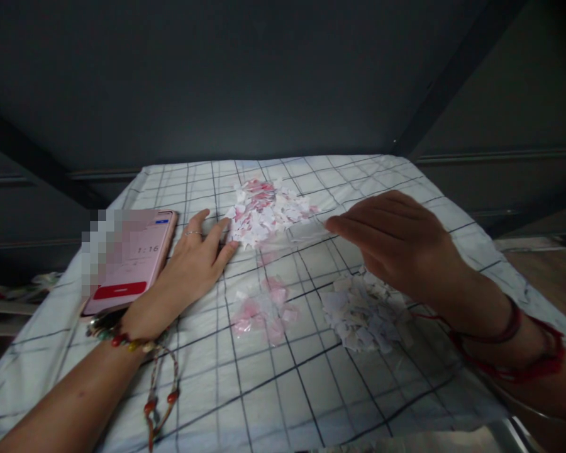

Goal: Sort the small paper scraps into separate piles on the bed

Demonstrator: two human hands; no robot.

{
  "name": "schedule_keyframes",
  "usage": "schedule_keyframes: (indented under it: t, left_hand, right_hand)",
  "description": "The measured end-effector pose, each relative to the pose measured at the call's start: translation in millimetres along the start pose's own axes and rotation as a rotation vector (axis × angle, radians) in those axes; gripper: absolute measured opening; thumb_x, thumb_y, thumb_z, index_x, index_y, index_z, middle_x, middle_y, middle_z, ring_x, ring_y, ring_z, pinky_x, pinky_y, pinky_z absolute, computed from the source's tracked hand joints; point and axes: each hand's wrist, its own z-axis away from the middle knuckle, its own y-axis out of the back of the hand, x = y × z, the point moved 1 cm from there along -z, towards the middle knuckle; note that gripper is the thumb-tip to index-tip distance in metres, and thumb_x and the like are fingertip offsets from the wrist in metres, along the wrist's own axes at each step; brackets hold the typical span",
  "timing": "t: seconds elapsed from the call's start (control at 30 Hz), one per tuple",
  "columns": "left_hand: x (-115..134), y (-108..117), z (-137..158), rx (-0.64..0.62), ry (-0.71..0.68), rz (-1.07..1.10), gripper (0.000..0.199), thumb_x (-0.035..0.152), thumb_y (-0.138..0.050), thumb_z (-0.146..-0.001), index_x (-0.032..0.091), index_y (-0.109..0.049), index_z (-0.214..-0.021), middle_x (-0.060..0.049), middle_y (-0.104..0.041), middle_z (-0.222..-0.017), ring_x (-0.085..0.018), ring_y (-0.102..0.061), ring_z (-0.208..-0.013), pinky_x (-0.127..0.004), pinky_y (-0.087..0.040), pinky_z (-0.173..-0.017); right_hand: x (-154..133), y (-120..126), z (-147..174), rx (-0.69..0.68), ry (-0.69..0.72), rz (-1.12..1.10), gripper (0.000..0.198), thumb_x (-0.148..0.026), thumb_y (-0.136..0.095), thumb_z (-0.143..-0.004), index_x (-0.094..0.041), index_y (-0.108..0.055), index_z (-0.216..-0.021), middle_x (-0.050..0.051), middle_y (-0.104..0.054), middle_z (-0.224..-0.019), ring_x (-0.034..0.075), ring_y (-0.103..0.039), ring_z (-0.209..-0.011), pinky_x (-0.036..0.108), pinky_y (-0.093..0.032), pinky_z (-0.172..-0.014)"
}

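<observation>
Torn paper scraps, white with pink and red bits, form a spread-out pile [264,211] toward the back of the table. My left hand [198,255] rests at that pile's left edge, fingers spread, thumb and fingertips near the scraps. Right of the pile, my right hand [396,242] hovers with fingers together and pointing left; its fingertips seem to meet a thin pale strip, though what they hold is unclear. Below that hand lies a heap of whitish-grey scraps [363,314], partly hidden by it. A small group of pink, shiny clear pieces [266,311] sits between the two piles.
A pink phone [132,264] with a lit screen lies left of my left wrist. The table wears a white checked cloth [283,390]. Dark panels [264,75] stand directly behind it. A beaded bracelet cord [163,390] hangs from my left wrist.
</observation>
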Motion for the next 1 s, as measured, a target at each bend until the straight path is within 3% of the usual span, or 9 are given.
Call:
schedule_keyframes:
  t: [0.1, 0.3, 0.5, 1.0]
  left_hand:
    - [-0.3, 0.4, 0.4, 0.0, -0.003, -0.005, 0.053, 0.046, -0.028, -0.091, 0.013, -0.041, -0.131, -0.015, -0.025, -0.139, -0.035, -0.033, -0.123, -0.053, -0.03, -0.099]
    - [0.0, 0.6, 0.3, 0.006, -0.012, -0.014, 0.053, 0.046, -0.028, -0.091, 0.012, -0.042, -0.13, -0.016, -0.024, -0.139, -0.035, -0.033, -0.124, -0.051, -0.029, -0.101]
    - [-2.8, -2.6, 0.0, 0.011, -0.012, 0.008, 0.051, 0.047, -0.028, -0.091, 0.016, -0.041, -0.129, -0.013, -0.024, -0.139, -0.034, -0.031, -0.125, -0.051, -0.03, -0.1]
    - [1.1, 1.1, 0.2, -0.045, 0.018, 0.002, 0.053, 0.045, -0.03, -0.09, 0.012, -0.04, -0.131, -0.016, -0.022, -0.14, -0.034, -0.032, -0.124, -0.051, -0.031, -0.1]
  right_hand:
    - [0.1, 2.1, -0.1, 0.018, -0.043, 0.007, 0.02, -0.004, -0.039, -0.086, -0.018, -0.052, -0.095, 0.0, -0.063, -0.075, 0.015, -0.055, -0.07, 0.032, -0.045, -0.063]
    - [0.0, 2.0, 0.6, -0.009, 0.016, -0.012, 0.02, -0.004, -0.039, -0.086, -0.016, -0.052, -0.095, 0.001, -0.063, -0.074, 0.015, -0.055, -0.07, 0.031, -0.045, -0.062]
    - [-0.6, 4.8, 3.0, 0.012, -0.065, -0.013, 0.022, -0.003, -0.043, -0.083, -0.017, -0.054, -0.095, 0.002, -0.063, -0.076, 0.015, -0.056, -0.071, 0.032, -0.044, -0.062]
    - [3.9, 5.1, 3.2, -0.025, 0.015, 0.075, 0.022, 0.0, -0.041, -0.083, -0.017, -0.052, -0.093, 0.001, -0.063, -0.072, 0.016, -0.054, -0.067, 0.032, -0.044, -0.059]
